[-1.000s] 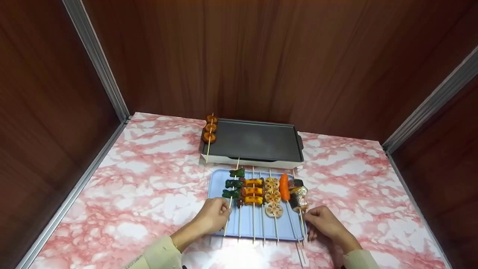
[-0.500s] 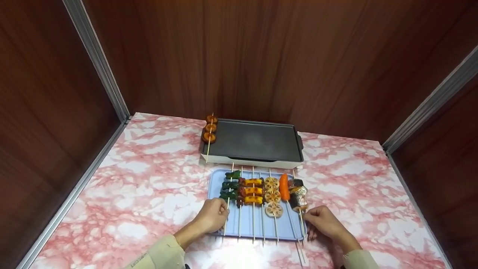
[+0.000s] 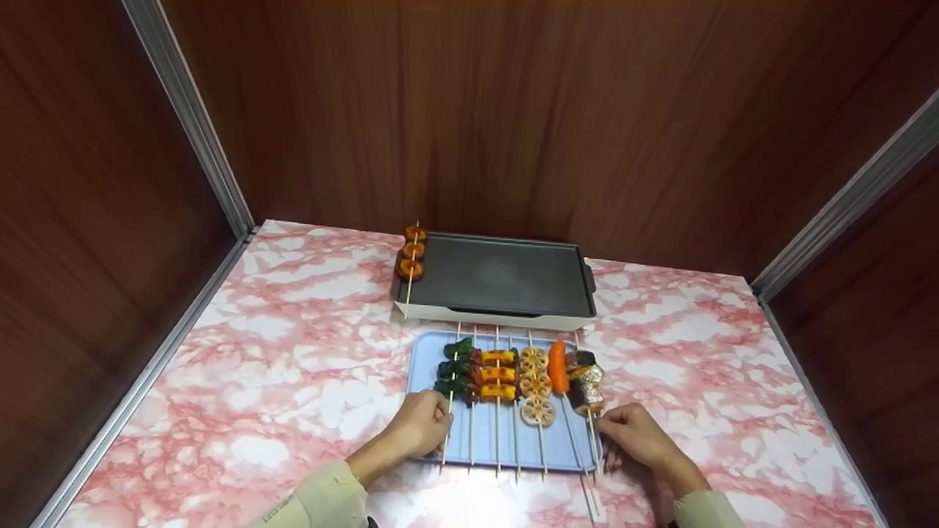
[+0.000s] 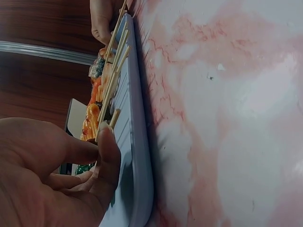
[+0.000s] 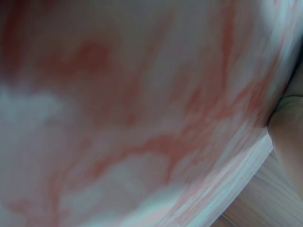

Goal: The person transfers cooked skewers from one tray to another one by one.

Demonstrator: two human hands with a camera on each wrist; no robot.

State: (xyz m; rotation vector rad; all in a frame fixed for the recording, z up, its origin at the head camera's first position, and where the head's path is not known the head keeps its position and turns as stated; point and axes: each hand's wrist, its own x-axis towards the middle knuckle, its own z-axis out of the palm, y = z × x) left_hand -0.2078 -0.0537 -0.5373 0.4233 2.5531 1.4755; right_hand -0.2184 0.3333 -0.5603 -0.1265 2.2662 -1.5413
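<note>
In the head view my left hand [image 3: 419, 425] pinches the stick of a skewer of green pepper pieces [image 3: 452, 369] at the left side of a pale blue tray [image 3: 419, 352]. The left wrist view shows thumb and forefinger [image 4: 110, 151] meeting on that stick, just above the tray. At the tray's right edge, my right hand [image 3: 640, 434] grips the rim, close to a skewer with dark, silvery chunks [image 3: 585, 381]; its fingertips are partly hidden. Between the hands lie skewers of yellow pieces [image 3: 498, 375], lotus root slices [image 3: 537, 385] and an orange sausage [image 3: 558, 367].
Behind the tray stands a black griddle plate [image 3: 506, 275] on a white base. A skewer of brown round slices [image 3: 412, 251] lies across its left end, the stick overhanging the front. A thin white-ended strip [image 3: 594, 506] pokes out past the tray's front right corner.
The green pepper skewer has swung left and down onto the tray, then shifted slightly right beside its neighbour. My left hand has moved with it a little. The right hand stays put.
</note>
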